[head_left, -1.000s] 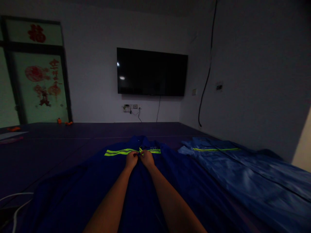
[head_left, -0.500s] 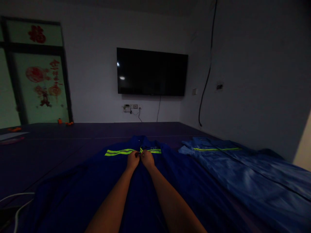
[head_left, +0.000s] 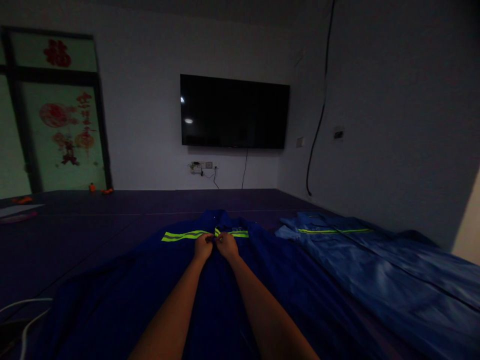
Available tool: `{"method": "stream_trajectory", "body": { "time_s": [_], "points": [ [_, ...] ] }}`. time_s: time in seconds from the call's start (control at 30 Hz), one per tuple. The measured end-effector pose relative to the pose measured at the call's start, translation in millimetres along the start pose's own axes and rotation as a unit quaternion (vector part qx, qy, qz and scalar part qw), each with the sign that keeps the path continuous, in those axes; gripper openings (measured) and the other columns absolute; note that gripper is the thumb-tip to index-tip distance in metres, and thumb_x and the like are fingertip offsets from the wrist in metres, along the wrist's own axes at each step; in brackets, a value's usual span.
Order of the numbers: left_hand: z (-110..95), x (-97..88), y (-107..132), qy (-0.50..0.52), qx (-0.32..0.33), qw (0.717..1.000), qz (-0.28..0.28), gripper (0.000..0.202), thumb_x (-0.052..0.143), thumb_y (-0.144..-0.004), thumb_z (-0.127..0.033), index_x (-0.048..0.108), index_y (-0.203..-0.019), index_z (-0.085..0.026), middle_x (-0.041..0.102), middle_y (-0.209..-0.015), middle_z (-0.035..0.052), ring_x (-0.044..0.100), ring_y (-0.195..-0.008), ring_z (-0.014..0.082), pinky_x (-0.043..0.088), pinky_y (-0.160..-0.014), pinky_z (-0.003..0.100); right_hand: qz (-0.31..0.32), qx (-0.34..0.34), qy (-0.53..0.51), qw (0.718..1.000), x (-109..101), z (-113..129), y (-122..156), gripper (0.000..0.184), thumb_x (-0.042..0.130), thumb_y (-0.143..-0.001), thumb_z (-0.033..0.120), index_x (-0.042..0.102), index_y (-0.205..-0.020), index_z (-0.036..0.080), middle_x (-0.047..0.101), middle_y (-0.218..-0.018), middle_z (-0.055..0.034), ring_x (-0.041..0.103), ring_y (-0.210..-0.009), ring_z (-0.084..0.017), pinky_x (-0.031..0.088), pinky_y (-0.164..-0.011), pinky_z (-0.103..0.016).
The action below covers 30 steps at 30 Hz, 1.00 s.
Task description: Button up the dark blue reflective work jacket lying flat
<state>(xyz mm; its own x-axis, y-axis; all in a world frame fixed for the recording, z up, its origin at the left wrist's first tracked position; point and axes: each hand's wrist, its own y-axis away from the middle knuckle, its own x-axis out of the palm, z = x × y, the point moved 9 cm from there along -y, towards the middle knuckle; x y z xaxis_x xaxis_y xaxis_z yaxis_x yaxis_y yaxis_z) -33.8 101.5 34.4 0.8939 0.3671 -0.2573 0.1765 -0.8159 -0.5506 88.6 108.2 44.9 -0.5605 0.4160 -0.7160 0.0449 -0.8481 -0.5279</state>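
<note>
Plainly, we have our 2 hands on the front of a dark blue jacket [head_left: 142, 280], which lies spread on the purple floor [head_left: 123, 200] beneath our fingers and out to either side of them. Our left hand [head_left: 203, 247] and right hand [head_left: 227, 246] are curled close together, their fingertips pinching cloth at the jacket's front opening, just below the collar. Whether a fastener or only fabric sits between the fingertips we cannot make out, since our hands cover it. A reflective band [head_left: 183, 235] runs left of our fingers and a shorter stretch shows to their right; its middle is hidden. Our forearms block some of the jacket's lower front, which runs past the bottom edge.

Well right of our fingers we see a lighter blue garment [head_left: 375, 260], cut off at the right edge. Up and to the right of them, a small wall box [head_left: 338, 134] holds something dark, too small for us to identify. Far to their left, 2 white strands of cable [head_left: 24, 301] enter beside a shadowy object [head_left: 9, 330], mostly out of view.
</note>
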Motion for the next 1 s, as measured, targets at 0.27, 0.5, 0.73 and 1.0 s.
{"method": "stream_trajectory", "body": {
  "time_s": [0.27,0.5,0.73,1.0],
  "points": [
    [15.3,1.5,-5.0,0.068,-0.017,0.997,-0.023,0.041,0.043,-0.059,0.006,0.065,-0.088,-0.014,0.067,-0.087,0.0045,0.061,-0.08,0.0123,0.046,-0.076,0.024,0.01,0.012,-0.019,1.0,1.0,-0.3,0.9,0.015,0.055,-0.076,0.019,0.066,-0.086,0.015,0.067,-0.082,-0.0074,0.06,-0.074,-0.014,0.037,-0.06,-0.019],
    [21.3,2.0,-5.2,0.086,-0.036,0.995,-0.029,0.043,0.044,-0.059,0.004,0.065,-0.091,-0.014,0.066,-0.081,0.0038,0.061,-0.076,0.0117,0.046,-0.071,0.022,0.009,0.006,-0.026,1.0,-0.3,-0.7,-0.8,0.023,0.047,-0.074,0.003,0.065,-0.084,0.013,0.067,-0.079,-0.0083,0.06,-0.075,-0.014,0.036,-0.061,-0.018],
    [19.6,1.3,-4.0,0.076,-0.036,0.996,-0.031,0.042,0.043,-0.059,0.004,0.064,-0.091,-0.013,0.065,-0.079,0.0033,0.06,-0.076,0.0113,0.046,-0.071,0.022,0.005,0.008,-0.028,1.0,0.2,-1.4,-0.2,0.017,0.05,-0.076,0.01,0.064,-0.086,0.012,0.066,-0.078,-0.0087,0.059,-0.072,-0.014,0.034,-0.058,-0.019],
    [11.7,-1.2,-1.5,0.041,-0.035,0.998,-0.031,0.04,0.043,-0.061,0.005,0.064,-0.09,-0.013,0.066,-0.083,0.0042,0.06,-0.079,0.0122,0.046,-0.072,0.022,0.001,0.008,-0.027,1.0,-0.7,0.0,0.5,0.016,0.054,-0.077,0.019,0.063,-0.089,0.015,0.065,-0.074,-0.0058,0.058,-0.067,-0.014,0.033,-0.056,-0.019]
  ]
}}
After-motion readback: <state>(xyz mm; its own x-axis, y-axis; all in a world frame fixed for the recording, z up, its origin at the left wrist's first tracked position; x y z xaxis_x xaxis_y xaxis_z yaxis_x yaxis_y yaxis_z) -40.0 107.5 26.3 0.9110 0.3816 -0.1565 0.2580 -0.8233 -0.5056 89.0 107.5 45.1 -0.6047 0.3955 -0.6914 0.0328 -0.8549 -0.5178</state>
